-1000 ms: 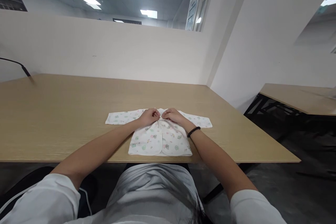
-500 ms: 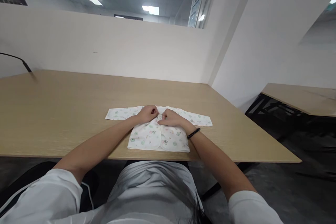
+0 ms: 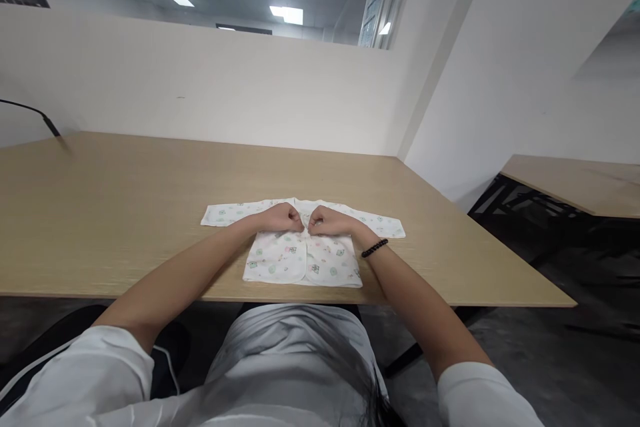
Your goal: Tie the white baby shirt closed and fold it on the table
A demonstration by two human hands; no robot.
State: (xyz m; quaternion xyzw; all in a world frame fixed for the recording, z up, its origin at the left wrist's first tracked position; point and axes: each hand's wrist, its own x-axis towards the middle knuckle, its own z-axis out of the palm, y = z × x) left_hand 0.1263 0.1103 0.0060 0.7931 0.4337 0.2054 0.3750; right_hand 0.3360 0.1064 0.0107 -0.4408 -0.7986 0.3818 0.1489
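Note:
A small white baby shirt (image 3: pixel 280 260) with a green and pink print lies flat near the table's front edge, its sleeves spread to both sides. Down its middle runs the front opening, with rounded lower corners. My left hand (image 3: pixel 284 217) is closed, its fingertips pinching the shirt's front edge just left of the centre line. Opposite it, my right hand (image 3: pixel 327 221) pinches the other front edge, with a black bead bracelet (image 3: pixel 375 248) on the wrist. The fingertips of both hands almost meet. Whatever fastening lies between them is too small to make out.
The wooden table (image 3: pixel 150 200) reaches back to a white partition wall (image 3: pixel 225 87) with a window above. A thin black cable (image 3: pixel 50 125) hangs at the far left. Another table (image 3: pixel 575 180) stands on the right.
My left hand has moved slightly down the front opening, level with my right hand. My right hand has shifted a little to the right. The shirt's front lies flatter.

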